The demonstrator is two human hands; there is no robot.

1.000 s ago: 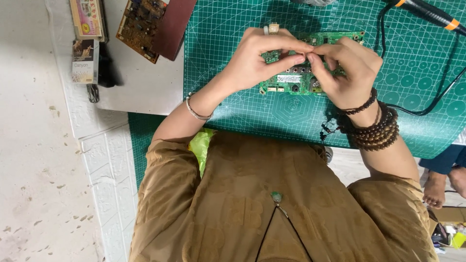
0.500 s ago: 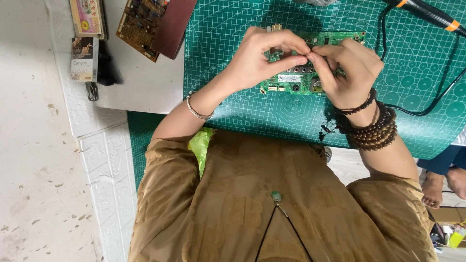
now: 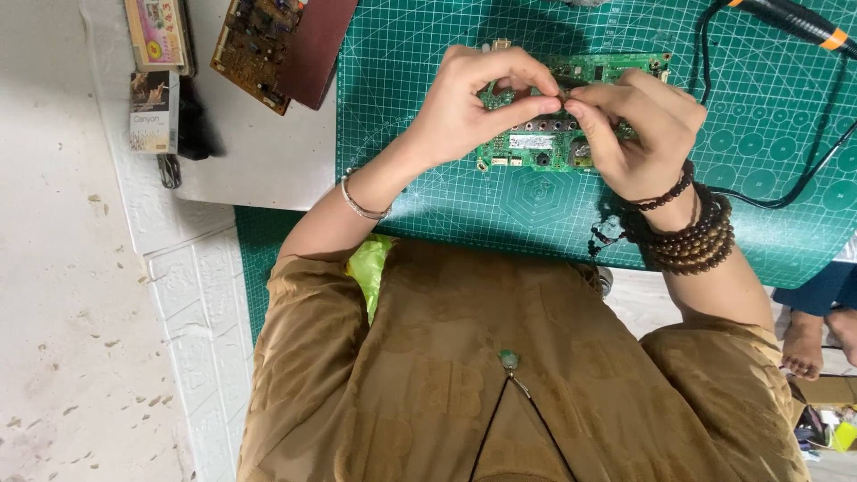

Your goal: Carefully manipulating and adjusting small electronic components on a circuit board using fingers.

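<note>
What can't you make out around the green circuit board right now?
Head view only:
- What the left hand and right hand pinch: hidden by the fingertips.
- Green circuit board: middle covered by both hands.
- Brown circuit board: cut off by the top edge.
- Black cable: runs off the right edge.

Bright even daylight, sharp, soft shadows

Both hands cover much of the green circuit board (image 3: pixel 544 143), whatever the fingertips (image 3: pixel 561 96) pinch is too small to tell, and the brown circuit board (image 3: pixel 254 49) is cut off at the top edge.
</note>
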